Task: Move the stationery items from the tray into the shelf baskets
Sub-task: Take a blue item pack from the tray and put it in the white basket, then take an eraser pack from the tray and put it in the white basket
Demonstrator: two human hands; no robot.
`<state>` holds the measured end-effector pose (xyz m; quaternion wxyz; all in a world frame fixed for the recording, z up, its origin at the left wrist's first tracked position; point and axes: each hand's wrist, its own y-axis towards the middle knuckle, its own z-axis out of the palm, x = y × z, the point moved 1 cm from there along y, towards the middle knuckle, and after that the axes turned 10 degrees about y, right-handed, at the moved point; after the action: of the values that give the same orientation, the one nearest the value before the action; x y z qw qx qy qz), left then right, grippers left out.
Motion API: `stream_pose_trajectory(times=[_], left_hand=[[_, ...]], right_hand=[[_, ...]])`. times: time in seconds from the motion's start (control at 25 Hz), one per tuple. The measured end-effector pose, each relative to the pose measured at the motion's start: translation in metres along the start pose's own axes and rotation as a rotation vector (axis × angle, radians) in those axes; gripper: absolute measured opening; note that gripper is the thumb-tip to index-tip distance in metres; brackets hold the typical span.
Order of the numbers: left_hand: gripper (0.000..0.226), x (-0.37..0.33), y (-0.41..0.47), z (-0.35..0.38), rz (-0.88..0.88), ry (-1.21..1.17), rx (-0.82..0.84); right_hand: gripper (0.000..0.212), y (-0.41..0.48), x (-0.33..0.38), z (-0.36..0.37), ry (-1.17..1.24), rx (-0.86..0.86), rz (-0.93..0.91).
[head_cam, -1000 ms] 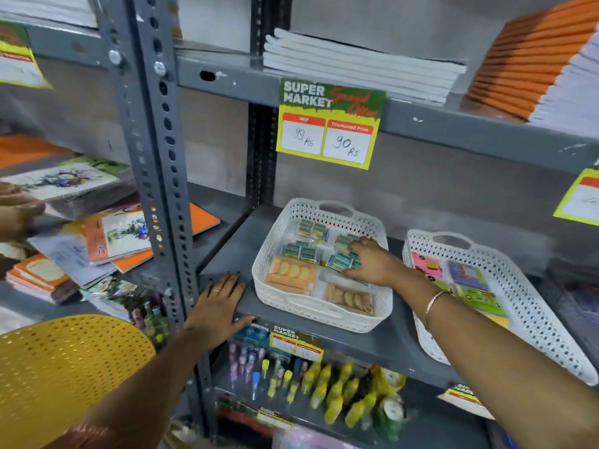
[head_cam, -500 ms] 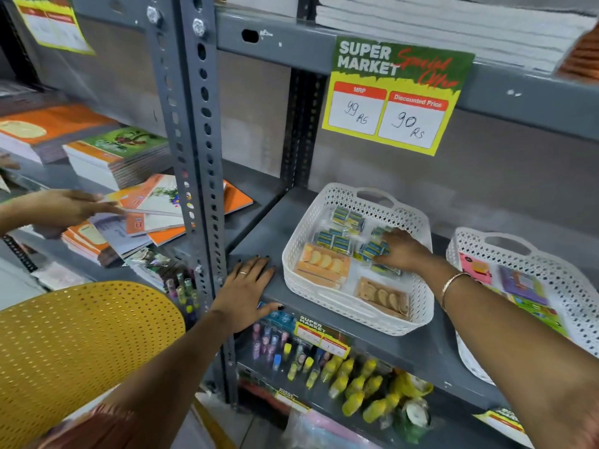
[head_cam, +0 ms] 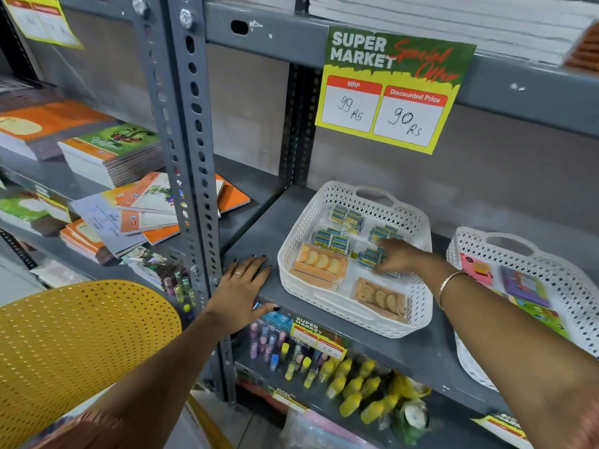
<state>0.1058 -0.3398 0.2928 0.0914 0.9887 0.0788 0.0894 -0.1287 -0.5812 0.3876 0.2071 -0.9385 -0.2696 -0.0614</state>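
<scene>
My right-hand fingers (head_cam: 387, 246) are reaching loosely curled into the white shelf basket (head_cam: 418, 306), tips lying on the blue-and-green packets (head_cam: 369, 257); whether they are pinching one I cannot tell. My left-hand fingers (head_cam: 251, 265) are lying spread and flat on the grey shelf (head_cam: 405, 351), just beside the basket's left wall, thumb hooking over the front edge. Basket contents: blue-and-green packets lying toward the back, an orange pack (head_cam: 319, 264) sitting at front left, a brown pack (head_cam: 381, 299) at front right. A second white basket (head_cam: 557, 273) is standing to the right, holding colourful pads. A yellow perforated tray (head_cam: 74, 345) is sitting low at my left. A price sign (head_cam: 392, 92) is hanging above.
</scene>
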Motion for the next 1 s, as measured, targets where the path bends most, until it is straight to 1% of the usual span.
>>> stream_pose_trajectory(times=[0.08, 0.24, 0.32, 0.36, 0.48, 0.6, 0.68, 0.8, 0.84, 0.88, 0.96, 1.0], left_hand=[[0.081, 0.0, 0.0, 0.001, 0.0, 0.002, -0.005], [0.082, 0.0, 0.001, 0.002, 0.001, -0.008, -0.022], [0.082, 0.0, 0.001, 0.001, -0.001, 0.012, -0.025], [0.081, 0.0, 0.0, 0.0, -0.002, 0.014, -0.026], [0.078, -0.002, 0.0, -0.004, -0.004, 0.024, -0.032], [0.074, -0.008, -0.011, -0.012, -0.04, 0.057, -0.071], [0.072, -0.011, -0.039, -0.003, -0.093, 0.035, -0.066], [0.072, -0.007, -0.117, 0.036, -0.259, -0.027, -0.004], [0.072, -0.005, -0.15, 0.053, -0.32, -0.051, 0.045], [0.073, -0.003, -0.183, 0.07, -0.372, -0.062, 0.098], [0.075, -0.004, -0.252, 0.1, -0.49, -0.082, 0.193], [0.077, -0.006, -0.285, 0.112, -0.542, -0.095, 0.237]], right_hand=[[0.09, -0.001, -0.002, 0.0, -0.007, 0.04, 0.001], [0.09, -0.003, -0.004, -0.001, -0.024, 0.053, 0.012], [0.089, -0.005, 0.001, -0.006, -0.041, 0.004, -0.009], [0.087, -0.009, 0.009, -0.011, -0.024, -0.048, -0.041], [0.072, -0.024, 0.055, -0.024, 0.132, -0.265, -0.212], [0.055, -0.043, 0.124, -0.027, 0.204, -0.44, -0.486], [0.049, -0.054, 0.175, -0.017, 0.244, -0.433, -0.648], [0.049, -0.063, 0.239, 0.023, 0.303, -0.293, -0.79], [0.052, -0.064, 0.254, 0.042, 0.384, -0.277, -0.797], [0.057, -0.064, 0.264, 0.058, 0.489, -0.289, -0.764], [0.072, -0.059, 0.277, 0.095, 0.617, -0.329, -0.61], [0.079, -0.058, 0.281, 0.116, 0.663, -0.397, -0.549]])
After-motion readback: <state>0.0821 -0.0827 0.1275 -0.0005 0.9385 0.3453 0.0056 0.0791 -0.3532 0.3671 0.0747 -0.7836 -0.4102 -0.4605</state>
